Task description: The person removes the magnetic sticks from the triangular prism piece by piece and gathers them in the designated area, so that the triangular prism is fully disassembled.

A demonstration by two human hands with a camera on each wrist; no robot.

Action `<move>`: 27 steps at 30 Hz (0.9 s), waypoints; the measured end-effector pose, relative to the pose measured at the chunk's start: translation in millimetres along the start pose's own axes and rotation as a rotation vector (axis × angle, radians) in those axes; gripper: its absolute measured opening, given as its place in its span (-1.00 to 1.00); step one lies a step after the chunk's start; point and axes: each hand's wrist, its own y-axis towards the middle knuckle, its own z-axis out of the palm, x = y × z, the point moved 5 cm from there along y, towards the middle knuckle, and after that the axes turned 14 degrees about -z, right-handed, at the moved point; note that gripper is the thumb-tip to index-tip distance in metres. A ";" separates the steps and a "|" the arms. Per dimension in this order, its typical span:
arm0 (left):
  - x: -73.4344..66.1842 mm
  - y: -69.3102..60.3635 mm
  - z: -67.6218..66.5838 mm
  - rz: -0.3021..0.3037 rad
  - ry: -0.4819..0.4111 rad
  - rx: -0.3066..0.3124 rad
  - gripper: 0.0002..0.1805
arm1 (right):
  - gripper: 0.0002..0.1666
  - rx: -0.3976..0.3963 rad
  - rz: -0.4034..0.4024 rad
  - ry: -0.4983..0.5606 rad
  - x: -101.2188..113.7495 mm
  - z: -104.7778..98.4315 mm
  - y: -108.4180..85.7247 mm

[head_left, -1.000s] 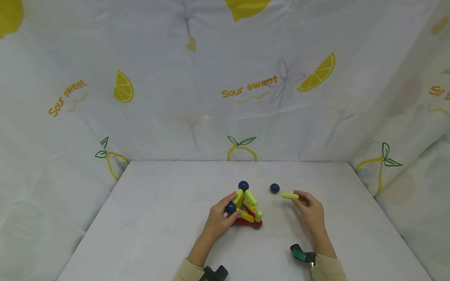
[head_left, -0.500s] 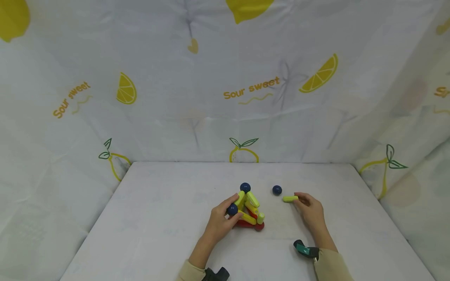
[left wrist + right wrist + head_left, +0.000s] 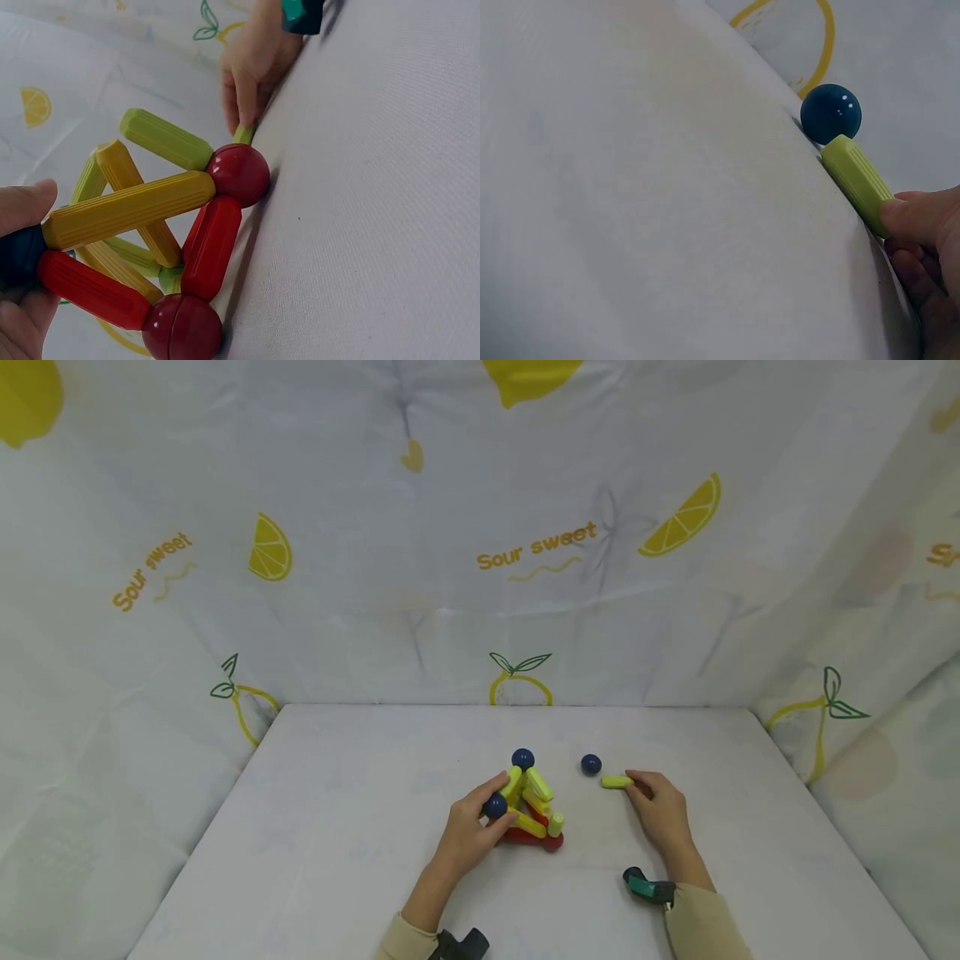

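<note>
In the head view my left hand (image 3: 467, 839) holds a structure of toy building sticks and balls by its blue corner ball (image 3: 495, 806). Thumb and fingers pinch that ball in the left wrist view. A yellow stick (image 3: 131, 210), red sticks, light green sticks and red balls (image 3: 238, 175) make up the frame; one light green stick (image 3: 166, 139) has a free end. To the right, my right hand (image 3: 663, 814) pinches one end of a loose light green stick (image 3: 855, 184) at the table surface. Its far end points toward a loose blue ball (image 3: 831, 114); contact is unclear.
The white table (image 3: 337, 827) extends around both hands. Behind it hangs a pale curtain (image 3: 337, 610) printed with lemons. Dark camera mounts (image 3: 649, 887) sit at both wrists, close above the table.
My right hand has lowered the light green stick slightly and shifted it a little left toward the loose blue ball. My left hand keeps its hold on the structure; the head view has shifted slightly.
</note>
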 end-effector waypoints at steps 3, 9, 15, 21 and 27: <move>-0.5 0.7 -0.7 0.004 -0.004 -0.006 -0.42 | -0.62 -0.002 0.009 0.003 0.5 0.5 0.6; -0.2 1.3 -0.5 0.001 -0.001 -0.008 -0.42 | -0.55 -0.055 0.110 0.051 -3.2 -2.8 -4.0; 0.1 -0.9 1.4 0.009 0.004 -0.005 -0.42 | -0.47 -0.049 0.127 0.081 1.6 -10.6 -12.1; 0.4 -0.5 1.4 0.010 0.006 -0.013 -0.42 | -0.50 -0.075 -0.004 0.142 26.0 -17.2 -8.1; 0.1 0.0 0.6 0.005 0.008 -0.014 -0.42 | -0.52 -0.089 -0.158 0.211 59.7 -16.4 -4.0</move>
